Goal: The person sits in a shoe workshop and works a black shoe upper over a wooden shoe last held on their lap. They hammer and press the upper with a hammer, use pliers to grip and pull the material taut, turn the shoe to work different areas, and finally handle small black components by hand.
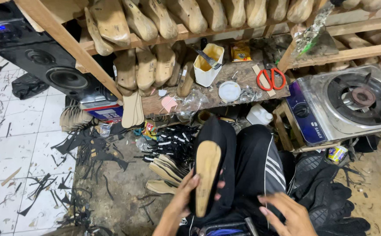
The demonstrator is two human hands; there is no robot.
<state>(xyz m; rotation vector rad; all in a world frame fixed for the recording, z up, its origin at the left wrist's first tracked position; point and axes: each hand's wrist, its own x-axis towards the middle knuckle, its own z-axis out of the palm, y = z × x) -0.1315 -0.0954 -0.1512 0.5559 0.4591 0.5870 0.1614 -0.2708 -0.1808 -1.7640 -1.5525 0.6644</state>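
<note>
Stacked insoles crowd left; stove blocks right; workbench cluttered ahead

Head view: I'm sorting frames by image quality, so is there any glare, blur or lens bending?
Head view: the steel stove catches mild glare; the right hand is slightly motion-blurred; the left hand on the shoe stays sharp; shelf beams bow near the edges.

1 scissors; 1 gas stove; 1 speaker; 2 hands.

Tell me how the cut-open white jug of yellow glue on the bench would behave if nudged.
The white jug probably tips easily: it stands tall and narrow, and a brush leans out over its rim. Its thin cut walls would likely flex when squeezed. The glue inside looks thick, so it may ooze rather than splash.
</note>
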